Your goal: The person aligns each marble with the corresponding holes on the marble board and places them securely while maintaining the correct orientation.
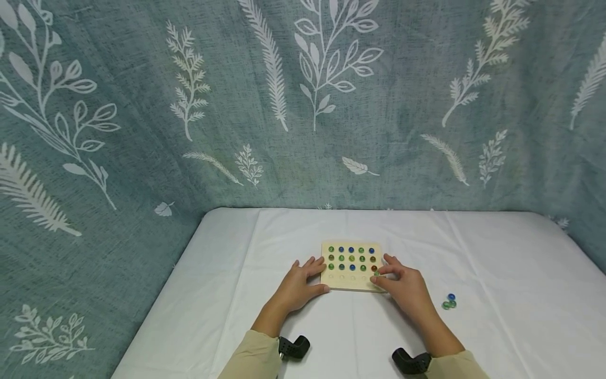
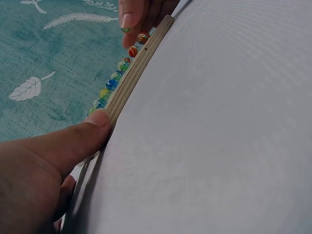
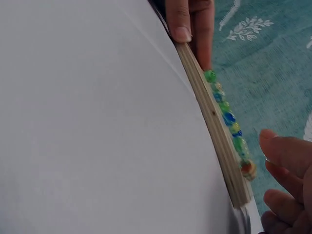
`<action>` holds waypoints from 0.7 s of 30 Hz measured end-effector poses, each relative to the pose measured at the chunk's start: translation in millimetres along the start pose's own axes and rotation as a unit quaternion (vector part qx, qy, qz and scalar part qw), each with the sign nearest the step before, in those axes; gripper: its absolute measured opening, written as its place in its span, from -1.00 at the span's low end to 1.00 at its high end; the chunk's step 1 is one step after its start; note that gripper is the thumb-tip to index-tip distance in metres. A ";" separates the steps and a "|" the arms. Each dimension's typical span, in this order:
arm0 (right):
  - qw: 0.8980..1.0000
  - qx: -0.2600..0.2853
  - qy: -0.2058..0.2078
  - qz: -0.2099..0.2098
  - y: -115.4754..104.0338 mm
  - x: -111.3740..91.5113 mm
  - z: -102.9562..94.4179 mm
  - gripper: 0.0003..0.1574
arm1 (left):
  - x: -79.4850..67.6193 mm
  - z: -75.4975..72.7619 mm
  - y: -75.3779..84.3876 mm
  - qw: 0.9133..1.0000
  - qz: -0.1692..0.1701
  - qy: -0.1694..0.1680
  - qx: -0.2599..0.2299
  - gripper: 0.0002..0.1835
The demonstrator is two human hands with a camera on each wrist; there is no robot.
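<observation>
A pale wooden board (image 1: pixel 352 287) lies on the white cloth, with glass marbles (image 1: pixel 352 258) in green, blue, yellow and red standing in three rows. Its front row shows bare hollows. My left hand (image 1: pixel 294 287) holds the board's left front corner, thumb on the front edge and fingers along the left side. Over the right end of the front row, my right hand (image 1: pixel 408 289) pinches a green marble (image 1: pixel 376 273) between thumb and fingertip. In the left wrist view a bit of green (image 2: pixel 126 30) shows at that hand's thumb tip.
To the right of my right hand, a blue marble (image 1: pixel 451 297) and two green marbles (image 1: pixel 446 305) lie together on the white-covered table (image 1: pixel 227 295). A teal curtain (image 1: pixel 293 158) with white leaf prints hangs behind the table and along its left side.
</observation>
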State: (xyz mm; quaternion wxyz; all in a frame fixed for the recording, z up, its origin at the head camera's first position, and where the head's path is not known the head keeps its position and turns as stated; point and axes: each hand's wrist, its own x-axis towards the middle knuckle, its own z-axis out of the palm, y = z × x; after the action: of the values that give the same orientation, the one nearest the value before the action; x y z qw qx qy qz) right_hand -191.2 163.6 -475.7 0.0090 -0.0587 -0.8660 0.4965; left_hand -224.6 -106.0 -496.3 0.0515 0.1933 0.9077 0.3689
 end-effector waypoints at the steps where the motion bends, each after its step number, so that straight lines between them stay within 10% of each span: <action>1: 1.000 0.006 0.001 0.002 -0.2 0.4 2.4 -0.57 | 0.2 0.3 0.1 1.000 0.000 0.000 0.001 -0.30; 21: 1.000 -0.023 0.020 0.004 -6.2 1.9 24.9 -0.62 | 0.9 -1.2 2.8 1.000 -0.002 -0.002 0.004 -0.29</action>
State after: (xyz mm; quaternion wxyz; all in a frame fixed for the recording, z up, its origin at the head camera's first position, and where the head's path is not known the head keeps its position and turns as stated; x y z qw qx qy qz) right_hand -195.5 139.3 -483.1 0.0234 -0.0723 -0.8767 0.4750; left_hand -224.8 -104.6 -493.4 0.0532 0.1922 0.9093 0.3652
